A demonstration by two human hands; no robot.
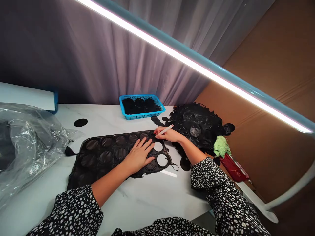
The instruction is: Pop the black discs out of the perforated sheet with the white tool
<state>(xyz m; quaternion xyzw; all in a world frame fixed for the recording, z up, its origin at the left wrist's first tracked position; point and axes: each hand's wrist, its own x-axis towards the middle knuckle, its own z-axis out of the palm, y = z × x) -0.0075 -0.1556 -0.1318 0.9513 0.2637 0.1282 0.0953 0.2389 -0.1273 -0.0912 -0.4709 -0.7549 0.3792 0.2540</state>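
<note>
A black sheet (109, 149) with rows of round outlines lies across the white table. My left hand (138, 156) rests flat on its right part, fingers spread. At the sheet's far right corner, my right hand (169, 134) grips a slim white pen-like tool (166, 129), its tip low against the sheet and partly hidden by my fingers. Just below that hand, two round openings in the sheet show white. The other circles visible still look dark. A thin black strip (175, 167) curls out from the sheet's right edge.
A blue basket (145, 116) of black discs stands at the back. Black scraps (197, 123) are heaped on the right, beside a green cloth (220, 146) and a red case (233, 168). Clear plastic (36, 137) and a loose black disc (80, 122) lie left. A lamp (187, 62) hangs overhead.
</note>
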